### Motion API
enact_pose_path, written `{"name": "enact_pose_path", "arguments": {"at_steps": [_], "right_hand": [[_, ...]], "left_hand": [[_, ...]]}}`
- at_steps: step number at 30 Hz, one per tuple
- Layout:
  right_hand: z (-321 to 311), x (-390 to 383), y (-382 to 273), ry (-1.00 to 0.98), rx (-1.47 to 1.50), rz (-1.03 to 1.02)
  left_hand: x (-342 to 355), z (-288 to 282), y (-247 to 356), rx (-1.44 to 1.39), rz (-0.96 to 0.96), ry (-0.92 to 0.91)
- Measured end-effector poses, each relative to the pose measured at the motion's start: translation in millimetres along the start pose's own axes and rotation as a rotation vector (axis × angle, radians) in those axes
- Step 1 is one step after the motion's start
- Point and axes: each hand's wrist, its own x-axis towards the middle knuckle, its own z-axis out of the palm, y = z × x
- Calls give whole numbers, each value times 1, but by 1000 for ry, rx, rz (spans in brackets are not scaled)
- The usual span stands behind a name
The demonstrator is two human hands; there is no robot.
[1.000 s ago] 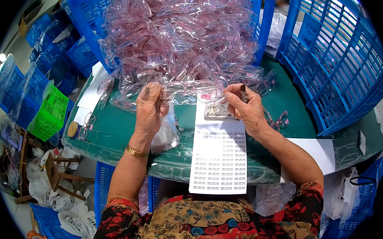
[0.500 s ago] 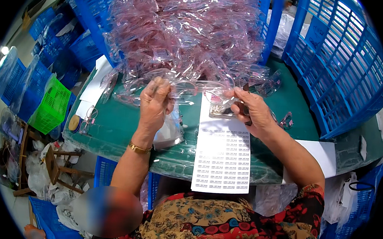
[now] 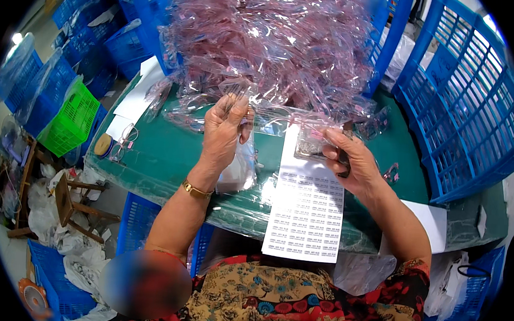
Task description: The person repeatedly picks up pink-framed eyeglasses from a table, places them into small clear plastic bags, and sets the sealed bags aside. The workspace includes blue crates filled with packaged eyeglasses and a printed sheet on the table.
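Between my hands, above the green table, a pair of glasses with clear lenses in a clear plastic sleeve is stretched out sideways. My left hand pinches its left end, and my right hand grips the right end by a small pink label. Something dark and thin shows among my right fingers; its kind is hard to tell. Below them lies a white sheet of printed labels, with a small clear box at its far end, partly covered by my right hand. A white plastic packet rests beside my left wrist.
A large heap of pink-tinted sleeved glasses spills from a blue crate at the back. Another blue crate stands tilted at the right. Loose glasses and a round tan-topped container lie near the left edge. Stacked crates include a green one.
My view has shifted, so the table and crates appear displaced. Both hands keep hold of the sleeved glasses, which now hang slightly more tilted, the left end higher.
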Motion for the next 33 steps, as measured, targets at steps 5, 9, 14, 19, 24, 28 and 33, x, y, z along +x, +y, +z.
{"name": "enact_pose_path", "arguments": {"at_steps": [5,9,14,19,24,28,33], "right_hand": [[-14,3,-8,115,99,-69],[-29,-20,-23,171,57,-129],[-71,-64,-28,391,-1,-194],[-93,-91,-30,594,-501,-191],[-101,-79,-47,696,-1236,-404],[-102,-50,-62,674,-1391,-599],[-121,5,-83,597,-1808,-554]], "left_hand": [[13,-12,1,-127,82,192],[12,-7,12,-186,-38,164],[14,-33,1,-519,-92,17],[5,-1,5,-230,-235,151],[4,-6,-3,-277,-240,-74],[4,0,2,-331,-347,-164],[-1,4,4,-111,-339,-161]]}}
